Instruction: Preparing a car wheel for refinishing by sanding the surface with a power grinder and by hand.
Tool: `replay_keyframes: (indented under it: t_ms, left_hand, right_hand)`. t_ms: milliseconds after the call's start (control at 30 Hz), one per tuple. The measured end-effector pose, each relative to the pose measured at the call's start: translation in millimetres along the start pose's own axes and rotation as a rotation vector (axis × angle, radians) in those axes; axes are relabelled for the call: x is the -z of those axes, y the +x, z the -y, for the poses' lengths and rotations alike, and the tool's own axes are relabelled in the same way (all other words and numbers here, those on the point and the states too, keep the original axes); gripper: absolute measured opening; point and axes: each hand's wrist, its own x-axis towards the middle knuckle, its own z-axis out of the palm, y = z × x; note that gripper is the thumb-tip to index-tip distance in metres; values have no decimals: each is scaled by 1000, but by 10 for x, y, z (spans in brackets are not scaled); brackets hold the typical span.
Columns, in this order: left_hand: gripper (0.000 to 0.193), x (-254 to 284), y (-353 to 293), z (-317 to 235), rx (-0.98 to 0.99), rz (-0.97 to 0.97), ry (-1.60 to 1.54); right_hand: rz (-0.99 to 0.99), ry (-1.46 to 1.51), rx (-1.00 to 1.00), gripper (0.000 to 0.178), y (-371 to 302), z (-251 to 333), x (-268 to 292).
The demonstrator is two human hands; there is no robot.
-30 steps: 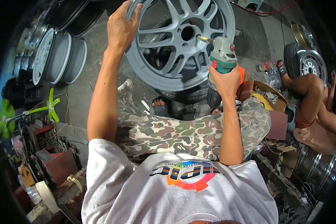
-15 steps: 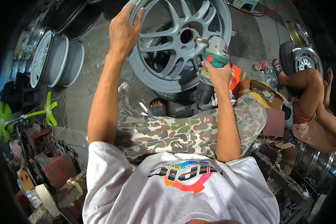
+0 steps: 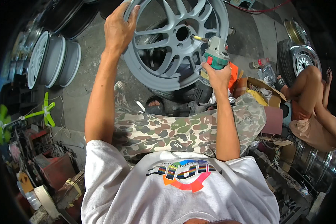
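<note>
Centrally, toward the far side, a grey spoked wheel point(image 3: 187, 44) lies over a dark tyre point(image 3: 175, 95) on the floor, its far edge cut off by the view. Work appears to be under way at one of the small holes around the wheel's centre bore: the slim yellowish bit point(image 3: 200, 39) of a green-and-grey power tool point(image 3: 215, 56) meets the right side of the hub at such a hole. Whether the tip is inside or only touching cannot be told, nor whether the other holes are finished or remain to be worked. The hands are well apart. The left hand point(image 3: 118, 28) is partly curled and clamped on the wheel's left edge, thumb on the inner side of the lip. The right hand point(image 3: 217, 76) is closed around the tool's body from the near side; its far fingers are hidden. At left stand further grey wheels point(image 3: 55, 61); at right, a cardboard box point(image 3: 275, 98) and a seated person point(image 3: 310, 84).
</note>
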Motion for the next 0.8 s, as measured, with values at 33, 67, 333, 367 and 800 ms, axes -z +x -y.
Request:
replay_keyframes:
  t_ms: [33, 67, 333, 367, 800]
  left_hand:
    - [30, 12, 0, 17, -1, 2, -3]
    - [32, 44, 5, 53, 10, 66, -71]
    - [26, 104, 144, 73, 89, 129, -177]
    - [25, 88, 159, 117, 64, 104, -166]
    - [26, 124, 162, 227, 130, 121, -201]
  right_hand:
    - [-5, -9, 19, 65, 0, -34, 1]
    - [-8, -18, 40, 63, 0, -56, -6]
    - [18, 145, 2, 53, -67, 49, 134]
    - [13, 142, 7, 53, -70, 82, 156]
    - [56, 49, 78, 57, -117, -21, 24]
